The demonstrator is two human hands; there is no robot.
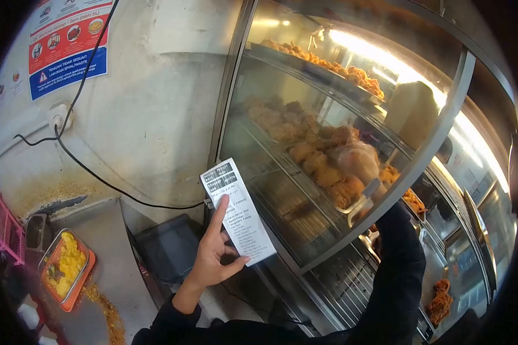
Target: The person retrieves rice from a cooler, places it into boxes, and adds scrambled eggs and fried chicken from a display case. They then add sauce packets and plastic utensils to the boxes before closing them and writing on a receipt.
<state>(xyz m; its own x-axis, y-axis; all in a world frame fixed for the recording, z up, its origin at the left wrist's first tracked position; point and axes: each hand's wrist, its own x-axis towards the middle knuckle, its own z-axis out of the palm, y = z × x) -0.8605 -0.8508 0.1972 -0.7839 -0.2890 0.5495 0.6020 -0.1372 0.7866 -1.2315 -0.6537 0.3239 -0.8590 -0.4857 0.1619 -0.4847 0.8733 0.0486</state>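
Note:
My left hand point(212, 253) holds a long printed paper receipt point(242, 221) in front of the display cabinet, the index finger lying along it and the thumb at its lower edge. My right arm, in a dark sleeve, reaches into the glass warming cabinet point(259, 178). Through the glass, my right hand point(358, 162) shows in a clear plastic glove above the middle-shelf tray. It is over or against the pieces of fried chicken point(322, 168); glare and the glove hide how its fingers are set. A metal tray edge point(360, 204) lies below the hand.
More fried chicken point(351, 73) fills a tray on the upper shelf, beside a paper bag point(411, 112). At lower right lies another fried piece point(440, 302). On the left, a metal counter point(112, 230) bears an orange-edged tray of yellow food point(69, 264). A black cable point(112, 187) crosses the wall.

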